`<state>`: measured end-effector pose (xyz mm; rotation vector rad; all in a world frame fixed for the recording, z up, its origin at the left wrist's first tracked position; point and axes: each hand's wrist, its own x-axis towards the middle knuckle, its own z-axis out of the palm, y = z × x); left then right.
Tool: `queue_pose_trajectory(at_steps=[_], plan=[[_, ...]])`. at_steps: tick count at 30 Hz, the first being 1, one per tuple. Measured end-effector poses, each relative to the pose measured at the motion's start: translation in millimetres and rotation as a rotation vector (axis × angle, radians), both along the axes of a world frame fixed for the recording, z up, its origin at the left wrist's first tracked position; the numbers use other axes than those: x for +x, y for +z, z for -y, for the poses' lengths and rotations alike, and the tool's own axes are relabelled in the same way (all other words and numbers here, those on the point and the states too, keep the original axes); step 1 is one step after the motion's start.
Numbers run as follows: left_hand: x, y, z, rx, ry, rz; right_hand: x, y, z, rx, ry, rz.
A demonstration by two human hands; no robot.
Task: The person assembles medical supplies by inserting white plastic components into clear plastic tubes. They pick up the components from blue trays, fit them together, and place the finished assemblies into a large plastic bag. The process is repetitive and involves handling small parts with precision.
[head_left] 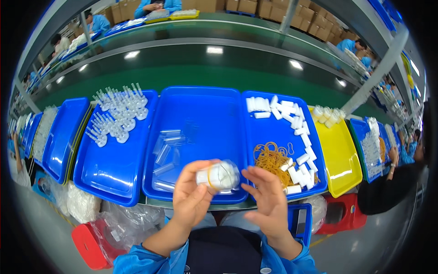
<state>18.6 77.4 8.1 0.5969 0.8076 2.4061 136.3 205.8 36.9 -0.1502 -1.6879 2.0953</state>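
My left hand [188,195] is closed on a small bundle of white cylinders [218,176], with a yellow-brown rubber band round it and clear plastic at its right end. Just right of the bundle, my right hand [271,201] is open, fingers apart and holding nothing. Beneath the hands lies a blue tray [207,118] with clear plastic tubes [163,155]. The blue tray on the right [260,132] carries white cylinders [299,124] and a heap of rubber bands [269,157]. In the left blue tray [107,176] stand clear plastic pieces with thin stems [119,114].
Beyond the trays runs a green conveyor surface [200,68]. A yellow tray [340,160] holds several capped clear pieces. Red stools [89,246] stand below, near clear plastic bags [130,223]. A phone [301,221] lies in a small blue tray. Other people work around the line.
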Motion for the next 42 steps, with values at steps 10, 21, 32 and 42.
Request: queue_pose_trajectory(at_steps=[10,21,32,42], plan=[[28,-24,-13,0.124,-0.764,0.539,-16,2,-1,0.429,-0.147,-0.057],[28,4,-9,-0.459,-0.104,-0.408,21,57,-166,0.620,-0.696,0.398],[27,1,-20,-0.473,-0.184,-0.505,6,-31,-332,0.327,-0.679,0.751],[-17,19,34,-0.626,0.233,-0.830,16,-56,-372,0.335,-0.676,0.703]])
